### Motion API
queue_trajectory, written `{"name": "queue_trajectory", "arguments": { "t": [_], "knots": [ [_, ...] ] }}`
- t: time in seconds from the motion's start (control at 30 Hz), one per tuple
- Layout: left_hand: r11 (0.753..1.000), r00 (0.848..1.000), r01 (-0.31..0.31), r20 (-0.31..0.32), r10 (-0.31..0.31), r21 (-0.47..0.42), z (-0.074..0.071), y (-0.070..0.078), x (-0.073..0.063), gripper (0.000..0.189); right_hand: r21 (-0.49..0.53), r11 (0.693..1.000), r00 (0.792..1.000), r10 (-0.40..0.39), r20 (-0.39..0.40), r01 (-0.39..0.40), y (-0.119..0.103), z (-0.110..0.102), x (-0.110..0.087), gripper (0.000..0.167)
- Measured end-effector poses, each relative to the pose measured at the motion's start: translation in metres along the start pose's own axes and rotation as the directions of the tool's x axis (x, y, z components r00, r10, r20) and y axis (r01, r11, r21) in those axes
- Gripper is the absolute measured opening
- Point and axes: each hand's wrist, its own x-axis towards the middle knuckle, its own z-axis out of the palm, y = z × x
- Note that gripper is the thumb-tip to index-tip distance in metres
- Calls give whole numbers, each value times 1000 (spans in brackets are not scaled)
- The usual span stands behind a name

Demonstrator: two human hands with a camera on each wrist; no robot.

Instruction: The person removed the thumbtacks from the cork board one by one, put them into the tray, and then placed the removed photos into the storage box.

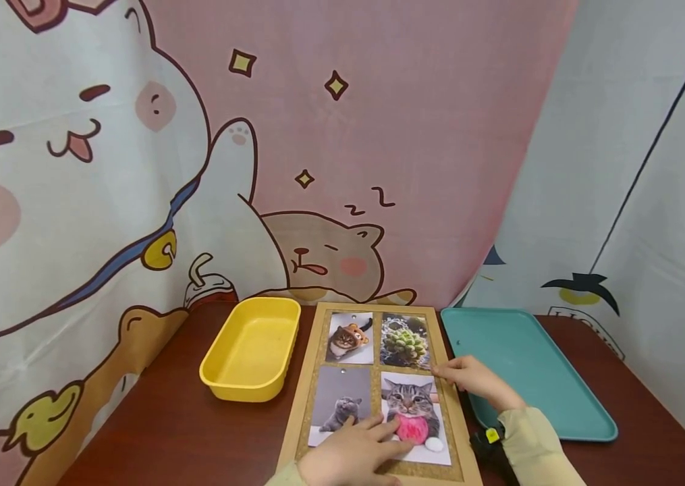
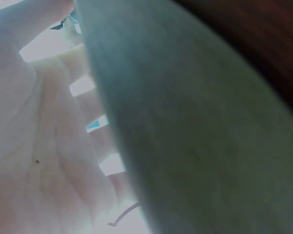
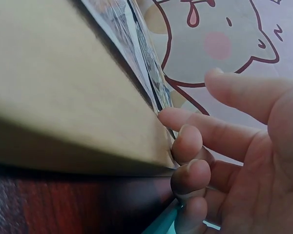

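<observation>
A cork board with a pale wooden frame (image 1: 302, 395) lies on the table with photos on it. The upper pair are a cat in a bear hood (image 1: 345, 341) and a green succulent (image 1: 405, 344). Below are a grey cat photo (image 1: 339, 388) and a tabby cat photo (image 1: 412, 395) with a pink ball. My left hand (image 1: 354, 453) lies spread over the lower edges of the two cat photos, partly covering them. At the frame's right edge, my right hand (image 1: 470, 378) touches the wood; in the right wrist view its index fingertip (image 3: 167, 116) meets the frame beside a photo.
A yellow plastic basin (image 1: 248, 391) stands left of the board on the dark red-brown table (image 1: 154, 432). To the right lies a teal tray (image 1: 536, 378), partly under my right forearm. A cartoon-printed curtain (image 1: 427, 148) hangs behind the table.
</observation>
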Motion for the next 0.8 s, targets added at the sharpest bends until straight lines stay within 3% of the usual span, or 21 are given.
{"name": "queue_trajectory", "arguments": {
  "t": [0.6,0.8],
  "knots": [
    [999,999,-33,-13,34,20,3,-4,0,56,-43,999,1000,9,-27,-10,-1,2,-1,36],
    [1000,1000,-24,-6,24,9,1,-3,0,56,49,999,998,27,-65,-24,-9,3,-3,36]
  ]
}}
